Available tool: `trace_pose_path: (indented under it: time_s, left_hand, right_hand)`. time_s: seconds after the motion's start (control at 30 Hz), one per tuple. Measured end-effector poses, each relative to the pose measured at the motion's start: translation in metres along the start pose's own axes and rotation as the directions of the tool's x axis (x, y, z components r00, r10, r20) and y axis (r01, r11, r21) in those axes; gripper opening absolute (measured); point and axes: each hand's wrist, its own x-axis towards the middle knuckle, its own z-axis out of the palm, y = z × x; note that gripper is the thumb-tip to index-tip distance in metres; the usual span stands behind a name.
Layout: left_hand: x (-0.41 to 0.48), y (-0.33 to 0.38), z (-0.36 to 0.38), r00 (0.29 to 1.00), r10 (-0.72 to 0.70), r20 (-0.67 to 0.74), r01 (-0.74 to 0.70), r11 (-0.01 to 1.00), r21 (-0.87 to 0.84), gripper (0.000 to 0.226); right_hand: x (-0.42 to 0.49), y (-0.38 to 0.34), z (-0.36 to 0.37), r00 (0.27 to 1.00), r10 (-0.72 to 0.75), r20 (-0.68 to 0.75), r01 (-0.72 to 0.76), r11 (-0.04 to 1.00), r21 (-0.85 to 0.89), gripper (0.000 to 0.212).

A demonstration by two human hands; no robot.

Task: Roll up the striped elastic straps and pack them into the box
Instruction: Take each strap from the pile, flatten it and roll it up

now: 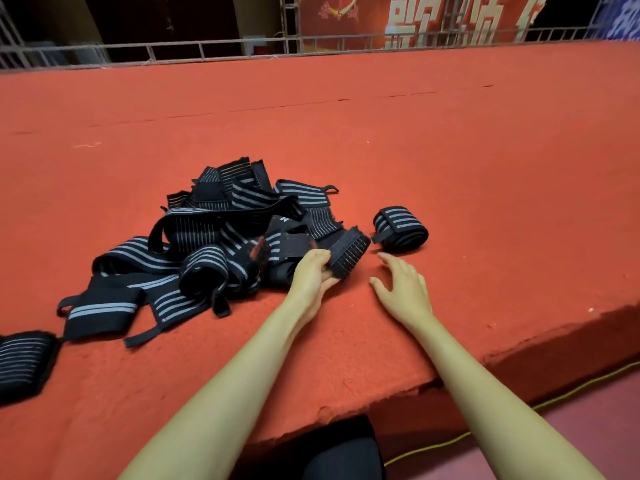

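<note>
A tangled pile of black straps with grey stripes (pixel 214 237) lies on the red carpeted platform (pixel 381 140). My left hand (pixel 311 275) grips the end of one strap (pixel 348 252) at the pile's right edge. One rolled strap (pixel 400 228) sits alone just right of the pile. My right hand (pixel 401 289) hovers with spread fingers just in front of that roll, holding nothing. Another strap (pixel 24 365) lies at the far left edge. No box is in view.
The platform's front edge (pixel 519 355) runs diagonally at lower right, with a yellow cable (pixel 519 410) on the floor below. A metal railing (pixel 207 50) and a red banner (pixel 415 19) stand behind the platform. A dark-clothed knee (pixel 339 452) shows at the bottom.
</note>
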Motion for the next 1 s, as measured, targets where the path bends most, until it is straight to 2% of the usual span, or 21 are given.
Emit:
trace_pose_path:
  time_s: [0.07,0.13,0.23,0.33,0.4,0.47,0.57,0.7,0.87,0.93,1.0]
  left_hand:
    - [-0.015,0.008,-0.012,0.999,0.041,-0.003,-0.041,0.994,0.101,0.02]
    - [-0.031,0.015,-0.021,0.997,0.079,0.017,-0.081,0.978,0.192,0.021]
    - [-0.056,0.021,-0.031,0.994,0.092,0.06,-0.105,0.95,0.296,0.022]
    - [-0.075,0.026,-0.047,0.994,0.094,0.049,-0.104,0.958,0.269,0.022]
    - [-0.084,0.031,-0.06,0.996,0.094,0.004,-0.093,0.986,0.14,0.021]
    - [-0.092,0.036,-0.073,0.995,0.088,-0.056,-0.089,0.996,-0.002,0.02]
    - [-0.104,0.036,-0.093,0.988,0.094,-0.12,-0.109,0.986,-0.129,0.02]
    - [-0.121,0.026,-0.119,0.976,0.119,-0.185,-0.147,0.979,-0.143,0.019]
    - [-0.133,0.014,-0.139,0.948,0.077,-0.31,-0.136,0.975,-0.175,0.025]
    - [-0.135,0.012,-0.145,0.932,0.082,-0.353,-0.135,0.982,-0.129,0.025]
    - [-0.137,0.011,-0.149,0.916,0.094,-0.39,-0.142,0.985,-0.098,0.024]
  right_hand:
    - [-0.003,-0.005,-0.003,0.994,-0.109,-0.007,0.107,0.968,0.228,0.065]
    - [-0.01,-0.019,-0.005,0.974,-0.224,-0.04,0.22,0.88,0.421,0.074]
    - [-0.024,-0.044,-0.004,0.946,-0.322,-0.037,0.298,0.819,0.491,0.06]
    - [-0.031,-0.051,0.003,0.924,-0.381,0.007,0.341,0.835,0.432,0.035]
    - [-0.037,-0.051,0.0,0.949,-0.311,0.057,0.253,0.855,0.452,0.019]
    - [-0.04,-0.053,-0.005,0.959,-0.274,0.071,0.212,0.861,0.462,0.023]
    - [-0.04,-0.065,-0.013,0.94,-0.329,0.09,0.269,0.879,0.394,0.021]
    - [-0.043,-0.086,-0.013,0.893,-0.425,0.148,0.364,0.875,0.318,0.019]
    - [-0.059,-0.104,0.0,0.853,-0.5,0.153,0.455,0.854,0.253,0.022]
    - [-0.064,-0.107,0.003,0.84,-0.517,0.166,0.501,0.856,0.131,0.038]
    - [-0.061,-0.103,0.002,0.816,-0.552,0.173,0.571,0.816,-0.089,0.046]
